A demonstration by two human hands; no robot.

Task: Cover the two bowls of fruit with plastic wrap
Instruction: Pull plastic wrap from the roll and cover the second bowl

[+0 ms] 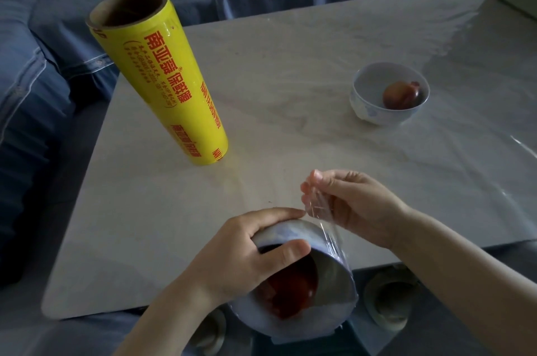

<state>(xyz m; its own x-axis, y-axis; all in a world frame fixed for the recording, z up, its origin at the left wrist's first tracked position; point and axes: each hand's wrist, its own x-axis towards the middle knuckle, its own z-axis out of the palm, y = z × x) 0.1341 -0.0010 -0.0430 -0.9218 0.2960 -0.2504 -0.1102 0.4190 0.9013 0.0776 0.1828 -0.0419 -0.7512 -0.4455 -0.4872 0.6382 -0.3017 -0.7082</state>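
From the head camera, the left hand grips a white ceramic bowl at about six o'clock, lifted and tilted toward the viewer over the near edge of the pale marble-patterned table. Its thumb presses across the rim and its fingers curl round the outer wall. Dark red fruit sits inside, blurred under what seems to be film already stretched over the mouth. The right hand, at five o'clock just beyond the bowl, pinches a loose strip of clear plastic wrap between thumb and fingertips, the strip running down to the bowl's rim. A tall yellow roll of plastic wrap with red print stands upright at ten o'clock. A second white bowl holding one reddish round fruit rests uncovered at two o'clock, well apart from the hands.
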